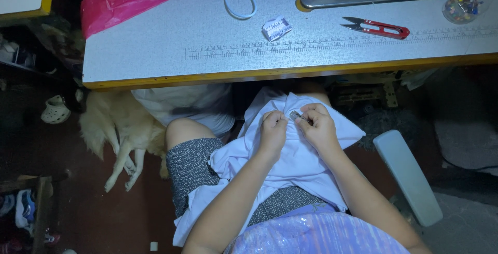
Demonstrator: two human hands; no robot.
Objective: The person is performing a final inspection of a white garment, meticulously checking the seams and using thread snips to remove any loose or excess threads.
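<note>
White cloth [290,166] lies bunched over my lap, and both hands work its upper edge. My left hand [273,130] pinches a fold; my right hand [317,125] pinches a small metal tool [298,115] against it. I judge the job mid-way, with cloth left to do. Beyond, red snips [377,28] lie untouched on the grey table [155,51].

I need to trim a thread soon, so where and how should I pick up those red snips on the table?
Pinch the red snips across the red handle, at the closed right end, coming straight down from above. They lie flat on the table with the metal points aimed left, and the space around them is open.
</note>
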